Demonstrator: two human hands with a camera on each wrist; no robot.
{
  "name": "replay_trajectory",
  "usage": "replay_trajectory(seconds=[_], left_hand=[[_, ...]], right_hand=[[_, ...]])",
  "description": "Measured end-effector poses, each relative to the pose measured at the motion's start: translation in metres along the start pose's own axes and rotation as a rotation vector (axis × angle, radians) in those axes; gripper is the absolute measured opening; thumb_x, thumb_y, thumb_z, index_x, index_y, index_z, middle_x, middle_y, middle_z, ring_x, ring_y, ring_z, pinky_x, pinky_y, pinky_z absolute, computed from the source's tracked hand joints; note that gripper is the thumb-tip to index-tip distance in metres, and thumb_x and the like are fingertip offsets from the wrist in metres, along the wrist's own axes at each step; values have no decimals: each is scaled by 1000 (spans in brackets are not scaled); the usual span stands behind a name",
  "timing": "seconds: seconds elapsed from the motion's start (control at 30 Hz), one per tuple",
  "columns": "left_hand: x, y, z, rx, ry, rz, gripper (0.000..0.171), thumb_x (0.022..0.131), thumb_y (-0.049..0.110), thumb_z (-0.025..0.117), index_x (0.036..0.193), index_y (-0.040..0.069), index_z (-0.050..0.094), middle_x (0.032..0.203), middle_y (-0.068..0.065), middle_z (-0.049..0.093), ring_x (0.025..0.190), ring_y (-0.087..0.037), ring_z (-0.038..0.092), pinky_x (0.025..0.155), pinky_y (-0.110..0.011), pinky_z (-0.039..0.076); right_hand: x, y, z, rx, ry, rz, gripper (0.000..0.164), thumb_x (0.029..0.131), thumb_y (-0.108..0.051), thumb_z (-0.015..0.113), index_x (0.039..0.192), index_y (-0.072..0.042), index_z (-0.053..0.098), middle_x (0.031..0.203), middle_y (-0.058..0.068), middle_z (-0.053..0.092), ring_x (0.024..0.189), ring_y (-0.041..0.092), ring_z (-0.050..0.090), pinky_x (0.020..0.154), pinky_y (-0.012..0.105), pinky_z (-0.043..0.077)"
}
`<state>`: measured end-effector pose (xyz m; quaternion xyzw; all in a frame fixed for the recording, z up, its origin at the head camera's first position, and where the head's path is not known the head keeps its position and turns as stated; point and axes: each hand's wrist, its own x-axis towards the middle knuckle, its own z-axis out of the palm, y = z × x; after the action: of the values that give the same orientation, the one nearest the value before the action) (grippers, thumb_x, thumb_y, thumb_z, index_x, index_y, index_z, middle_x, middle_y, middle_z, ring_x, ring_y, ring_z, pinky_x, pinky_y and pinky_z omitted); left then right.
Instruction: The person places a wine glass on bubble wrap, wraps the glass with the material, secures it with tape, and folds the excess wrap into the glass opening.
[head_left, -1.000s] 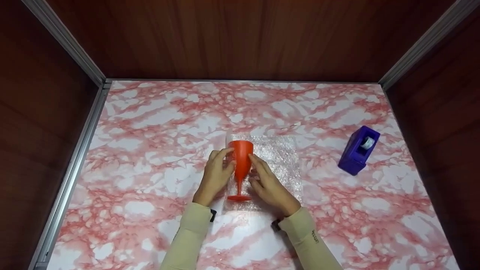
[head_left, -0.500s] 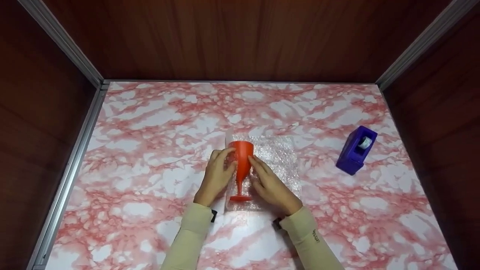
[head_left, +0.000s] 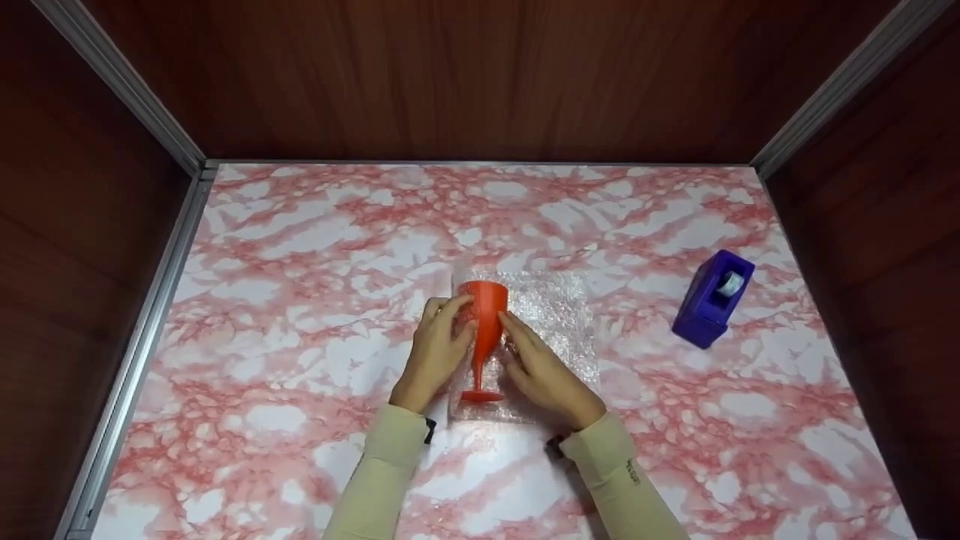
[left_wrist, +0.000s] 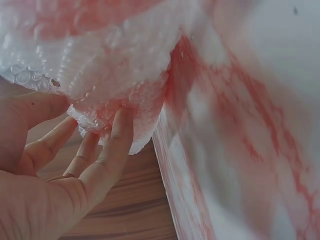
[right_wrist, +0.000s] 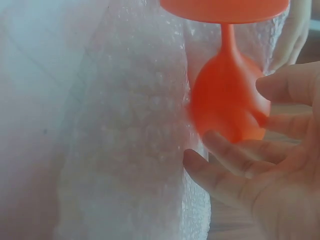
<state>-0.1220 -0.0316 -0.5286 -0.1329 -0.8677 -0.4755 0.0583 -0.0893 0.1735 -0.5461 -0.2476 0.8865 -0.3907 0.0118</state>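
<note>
An orange-red plastic goblet (head_left: 489,315) lies on a sheet of clear bubble wrap (head_left: 559,315), its foot toward the person. My left hand (head_left: 435,356) is at the goblet's left side. In the left wrist view, that hand's thumb and fingers pinch the raised edge of the bubble wrap (left_wrist: 100,60). From the right, my right hand (head_left: 551,379) touches the goblet's bowl with loosely extended fingers. The right wrist view has the bowl (right_wrist: 225,95) beyond the spread thumb and fingers, with the foot (right_wrist: 225,7) nearest the camera.
To the right on the marbled pink-and-white tabletop (head_left: 315,300) stands a purple tape dispenser (head_left: 697,315) with a tape roll (head_left: 729,285) in it. Dark wood panels (head_left: 480,82) with metal edging rise at the back and both sides.
The goblet and both hands have shifted very slightly to the right over the table. The hands otherwise keep the same places on the goblet and wrap.
</note>
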Motion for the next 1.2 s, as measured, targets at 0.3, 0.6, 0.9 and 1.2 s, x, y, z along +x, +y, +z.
replay_trajectory(seconds=[0.3, 0.6, 0.9, 1.2], left_hand=[[0, 2, 1, 46, 19, 33, 36, 94, 8, 69, 130, 5, 65, 114, -13, 53, 85, -20, 58, 76, -35, 52], [-2, 3, 5, 58, 50, 89, 37, 91, 5, 70, 128, 6, 67, 117, -16, 53, 93, -25, 56, 76, -37, 51], [-5, 0, 4, -1, 67, 68, 35, 95, 0, 60, 129, 6, 66, 118, -12, 57, 101, -23, 58, 88, -39, 49], [-5, -5, 3, -20, 67, 36, 38, 93, -5, 61, 127, 10, 69, 124, -16, 50, 89, -20, 58, 76, -34, 50]], right_hand=[[2, 1, 1, 17, 26, -32, 72, 91, 10, 58, 155, 2, 27, 156, 23, 30, 136, 35, 41, 109, 40, 37], [1, 2, 3, 102, 16, -6, 71, 92, 11, 56, 154, 5, 24, 154, 24, 32, 120, 39, 55, 102, 39, 45], [0, 3, 6, 79, 41, -40, 71, 91, 11, 58, 153, 7, 25, 150, 25, 36, 120, 38, 54, 104, 41, 43], [0, 2, 7, 62, 43, -28, 72, 91, 10, 59, 154, 6, 26, 152, 25, 33, 123, 38, 52, 104, 43, 43]])
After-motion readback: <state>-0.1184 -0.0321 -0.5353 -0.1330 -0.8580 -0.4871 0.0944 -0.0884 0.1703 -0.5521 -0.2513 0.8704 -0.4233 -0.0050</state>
